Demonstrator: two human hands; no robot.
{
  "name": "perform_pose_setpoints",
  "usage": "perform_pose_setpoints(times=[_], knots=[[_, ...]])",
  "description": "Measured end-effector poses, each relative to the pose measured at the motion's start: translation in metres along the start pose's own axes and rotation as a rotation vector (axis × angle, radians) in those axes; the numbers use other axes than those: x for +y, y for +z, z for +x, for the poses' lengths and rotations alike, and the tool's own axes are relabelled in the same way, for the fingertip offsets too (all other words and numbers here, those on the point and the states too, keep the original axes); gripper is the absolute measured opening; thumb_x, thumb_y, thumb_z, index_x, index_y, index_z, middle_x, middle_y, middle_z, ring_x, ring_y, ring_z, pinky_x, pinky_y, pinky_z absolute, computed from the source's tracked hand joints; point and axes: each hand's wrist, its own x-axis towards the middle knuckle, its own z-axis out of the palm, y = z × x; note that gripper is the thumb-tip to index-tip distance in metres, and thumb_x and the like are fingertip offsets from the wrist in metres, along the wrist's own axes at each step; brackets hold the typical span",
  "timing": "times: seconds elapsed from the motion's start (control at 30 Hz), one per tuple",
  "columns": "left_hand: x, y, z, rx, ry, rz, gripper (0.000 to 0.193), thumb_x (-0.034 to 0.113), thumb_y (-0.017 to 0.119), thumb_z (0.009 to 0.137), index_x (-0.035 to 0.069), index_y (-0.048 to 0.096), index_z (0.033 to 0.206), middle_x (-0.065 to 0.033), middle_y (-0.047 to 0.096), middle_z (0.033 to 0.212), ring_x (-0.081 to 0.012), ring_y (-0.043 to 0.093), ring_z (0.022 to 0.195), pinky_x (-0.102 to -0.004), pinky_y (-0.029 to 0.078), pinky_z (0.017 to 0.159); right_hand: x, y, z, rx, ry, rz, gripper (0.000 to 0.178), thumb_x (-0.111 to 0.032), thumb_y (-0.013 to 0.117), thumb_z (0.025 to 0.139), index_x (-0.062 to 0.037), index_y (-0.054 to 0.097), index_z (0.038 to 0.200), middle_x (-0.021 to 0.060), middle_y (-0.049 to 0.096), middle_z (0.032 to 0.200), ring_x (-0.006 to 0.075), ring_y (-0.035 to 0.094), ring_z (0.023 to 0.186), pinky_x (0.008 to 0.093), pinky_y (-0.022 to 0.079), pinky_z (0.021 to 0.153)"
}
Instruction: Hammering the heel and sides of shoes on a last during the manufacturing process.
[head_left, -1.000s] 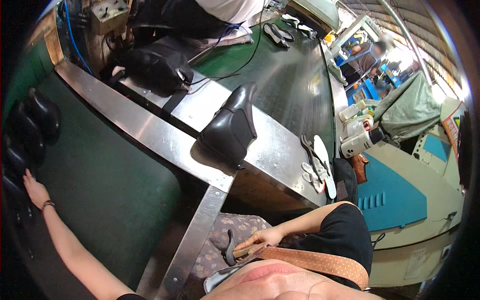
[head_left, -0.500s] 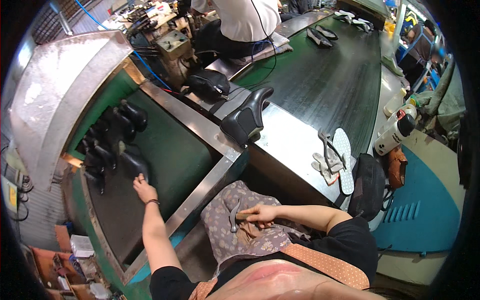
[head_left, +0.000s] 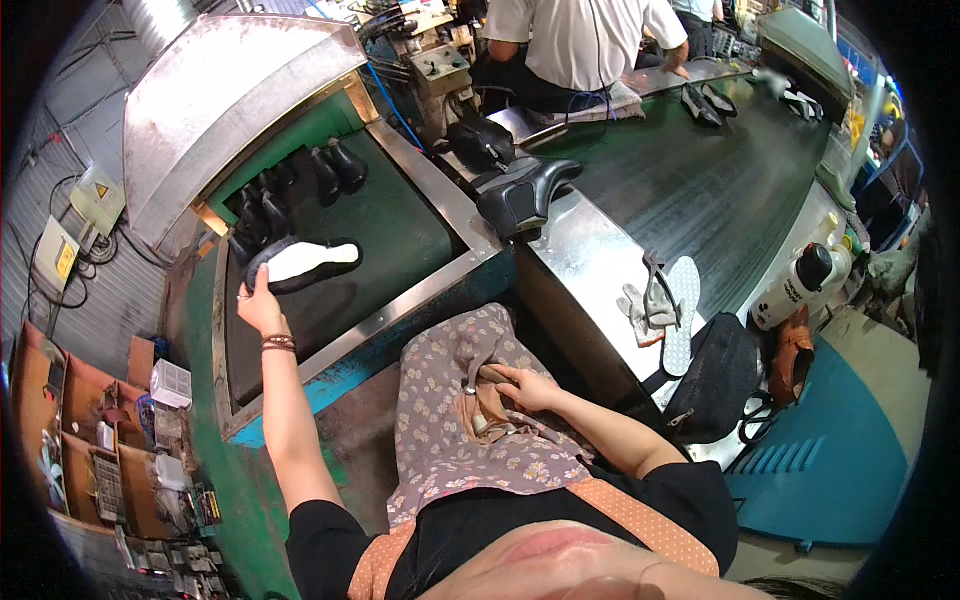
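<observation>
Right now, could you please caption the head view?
Left hand holds a white-bottomed black shoe; right hand, a hammer.

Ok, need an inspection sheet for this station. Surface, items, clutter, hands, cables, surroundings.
Surface: dark green bed, metal-edged.
Job's things: black shoe, white underside facing up; hammer; more dark shoes at the bed's far end.
Clutter: black boot, glove, white insole, black bag, white bottle on the right.
Hands: left hand grips one end of the shoe; right hand holds the hammer.
Cables: blue cable beyond the bed.
Surroundings: co-worker in white shirt, back turned; metal hood; partitioned box at left.
</observation>
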Motion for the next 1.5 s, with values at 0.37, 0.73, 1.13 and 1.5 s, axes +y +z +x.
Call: perform_pose_setpoints(times=[0.37,0.73,1.13,1.5], knots=[[0.124,-0.068,-0.096,-0.305,-0.316,-0.491,0.026,0.023,0.061,0.094,0.002,0.06,0.108,-0.0043,0.063,0.102,-0.014,0.06,0.09,-0.0291,0.048,0.082,-0.019,0.007,-0.035,0.111,0.004,-0.108,0.049,-0.03,0.057,0.087,-0.0133,0.052,0.133,0.0226,0.065,0.108,0.0401,0.062,0.099,0.0443,0.049,0.087],[0.154,-0.068,-0.208,-1.056,-0.261,-0.921,0.056,0.04,0.07,0.085,0.008,0.033,0.114,-0.0194,0.063,0.079,-0.0261,0.063,0.067,-0.0339,0.053,0.06,0.008,0.02,-0.04,0.076,0.179,0.179,0.037,-0.038,0.062,0.086,-0.003,0.065,0.098,0.0142,0.067,0.078,0.0212,0.063,0.071,0.0374,0.049,0.066],[0.029,-0.022,-0.265,-1.407,-0.679,-1.543,0.03,0.037,0.05,0.097,0.007,0.045,0.098,-0.0195,0.06,0.069,-0.0301,0.059,0.058,-0.0376,0.05,0.055,-0.008,0.072,-0.016,-0.511,-0.039,0.977,0.036,-0.028,0.061,0.095,-0.0043,0.057,0.121,-0.0007,0.061,0.103,0.0055,0.055,0.092,0.0241,0.046,0.079],[0.034,-0.017,-0.248,-1.109,-0.938,-0.894,0.07,0.057,0.032,0.097,-0.005,0.046,0.129,-0.0218,0.057,0.121,-0.0307,0.057,0.112,-0.0425,0.044,0.101,-0.002,0.065,-0.028,-0.398,0.089,1.226,0.055,-0.022,0.067,0.09,-0.004,0.044,0.136,0.0031,0.06,0.12,0.0091,0.056,0.107,0.0272,0.045,0.093]])
